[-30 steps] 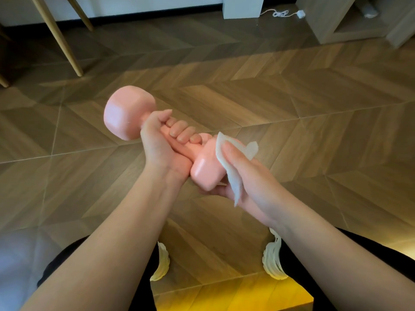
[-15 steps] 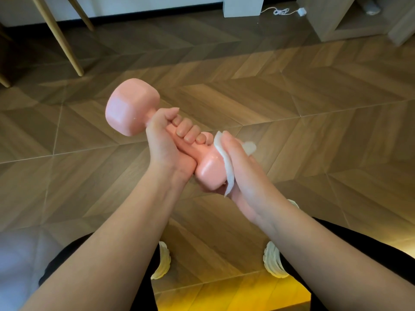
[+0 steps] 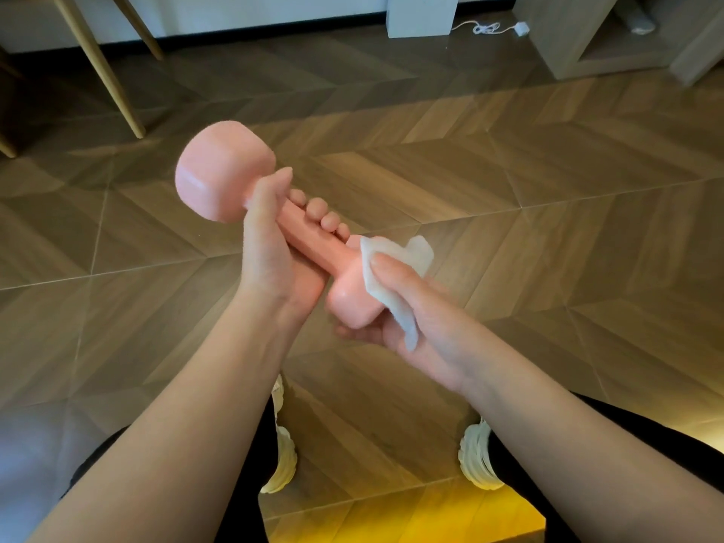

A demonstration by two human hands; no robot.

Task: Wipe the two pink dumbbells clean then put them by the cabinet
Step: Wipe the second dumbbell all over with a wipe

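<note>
Pink dumbbell (image 3: 313, 244) is held in the air above the wooden floor (image 3: 509, 197), tilted, one head up-left. Left hand (image 3: 274, 252) is wrapped around its handle. Right hand (image 3: 407, 307) cups the lower head, pressing a white wipe (image 3: 391, 276) against it. An open wooden cabinet (image 3: 580, 41) stands far off at top right; its contents are unclear.

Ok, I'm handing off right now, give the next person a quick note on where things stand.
Left hand: gripping the pink dumbbell by its handle, held in the air above the floor.
Right hand: pressing a white wipe onto the dumbbell's near head.
Done: cannot tell how much of it is clean.
Left: finish this dumbbell, wipe the second one (not in view), then set both by the cabinet at top right.
</note>
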